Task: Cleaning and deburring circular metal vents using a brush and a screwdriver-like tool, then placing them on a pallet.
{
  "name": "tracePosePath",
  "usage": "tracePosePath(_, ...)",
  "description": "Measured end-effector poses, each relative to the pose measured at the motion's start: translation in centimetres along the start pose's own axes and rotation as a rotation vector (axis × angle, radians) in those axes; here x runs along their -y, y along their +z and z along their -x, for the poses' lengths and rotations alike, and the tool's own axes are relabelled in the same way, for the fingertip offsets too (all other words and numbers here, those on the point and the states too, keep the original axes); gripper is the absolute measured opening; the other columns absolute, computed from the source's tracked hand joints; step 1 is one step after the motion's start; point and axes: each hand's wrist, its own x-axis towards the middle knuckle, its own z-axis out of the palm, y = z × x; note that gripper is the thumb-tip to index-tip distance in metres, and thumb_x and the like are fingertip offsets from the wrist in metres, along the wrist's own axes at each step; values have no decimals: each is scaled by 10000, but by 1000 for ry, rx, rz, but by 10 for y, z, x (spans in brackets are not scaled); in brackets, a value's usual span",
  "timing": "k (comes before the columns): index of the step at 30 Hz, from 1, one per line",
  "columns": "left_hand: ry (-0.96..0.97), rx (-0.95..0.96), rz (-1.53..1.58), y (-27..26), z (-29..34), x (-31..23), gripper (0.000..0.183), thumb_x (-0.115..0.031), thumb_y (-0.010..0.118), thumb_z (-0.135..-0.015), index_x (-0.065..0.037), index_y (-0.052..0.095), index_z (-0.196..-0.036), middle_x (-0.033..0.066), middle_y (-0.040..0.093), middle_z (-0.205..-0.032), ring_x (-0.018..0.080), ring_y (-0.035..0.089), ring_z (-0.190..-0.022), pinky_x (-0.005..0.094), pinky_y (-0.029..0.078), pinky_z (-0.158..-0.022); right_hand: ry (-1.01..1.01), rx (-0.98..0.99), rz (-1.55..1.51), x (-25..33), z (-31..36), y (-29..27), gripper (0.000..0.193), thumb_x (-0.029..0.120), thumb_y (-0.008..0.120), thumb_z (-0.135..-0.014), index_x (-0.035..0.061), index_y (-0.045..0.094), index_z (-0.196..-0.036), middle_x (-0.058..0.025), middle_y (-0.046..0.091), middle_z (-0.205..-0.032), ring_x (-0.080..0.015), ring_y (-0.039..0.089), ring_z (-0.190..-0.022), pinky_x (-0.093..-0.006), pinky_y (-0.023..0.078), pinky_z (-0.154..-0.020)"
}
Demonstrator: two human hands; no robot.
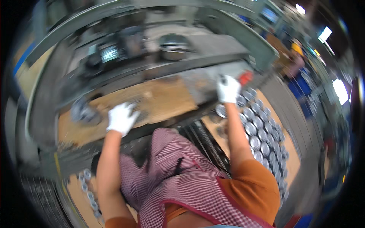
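Note:
My left hand (121, 118), in a white glove, hovers at or rests on the brown cardboard sheet (163, 95) on the bench. Its thumb and fingers are spread, and nothing shows between them. A crumpled grey-blue rag (84, 111) lies to its left. Farther right, my gloved right hand (229, 89) is closed at the bench's right end, with a small dark thing at its fingertips, too blurred to name. Beside that hand is a red object (246, 77). Many round silvery metal parts (258, 122) stand in rows on a board just below my right forearm.
A metal bowl (174, 47) with a tool across it stands on the raised ledge behind. Left of it is a machine fixture with a lit patch (109, 54). More round parts (91, 195) line a board at lower left. Another person (294, 62) is at far right.

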Motion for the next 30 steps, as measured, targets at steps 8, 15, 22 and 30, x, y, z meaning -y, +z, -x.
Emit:
tracePosePath(8, -3, 8, -8, 12, 14, 14, 456, -475, 491, -911, -160, 601, -1223, 98, 559, -1259, 299, 514, -1134, 446, 382, -953, -395, 166, -556, 141, -44, 3, 132, 143, 682, -793, 70, 703, -901, -131, 684, -849, -316, 657, -767, -383, 525, -696)
tracePosePath(15, -11, -70, 43, 14, 6, 15, 439, -454, 507, -903, -167, 595, -1224, 85, 557, -1250, 290, 514, -1124, 434, 377, -945, -559, 137, -536, 288, -146, 68, 351, 415, 627, -821, 100, 693, -963, -165, 668, -928, -356, 640, -865, -433, 498, -751)
tracePosePath(22, -169, -251, 245, -8, -19, 21, 462, -426, 577, -888, -109, 580, -1223, 102, 588, -1227, 285, 537, -1136, 439, 395, -970, -562, 454, -467, 317, -157, 79, 421, 487, 621, -819, 82, 706, -889, -163, 679, -908, -350, 646, -879, -429, 498, -757)
tracePosePath(30, -894, -861, 704, -63, -109, 107, 804, -486, 669, -773, 19, 427, -1351, 280, 420, -1341, 408, 474, -1215, 395, 416, -1009, -880, 184, -716, 302, -61, 27, 100, 321, 683, -752, 230, 722, -766, -47, 643, -739, -234, 624, -660, -362, 484, -568)
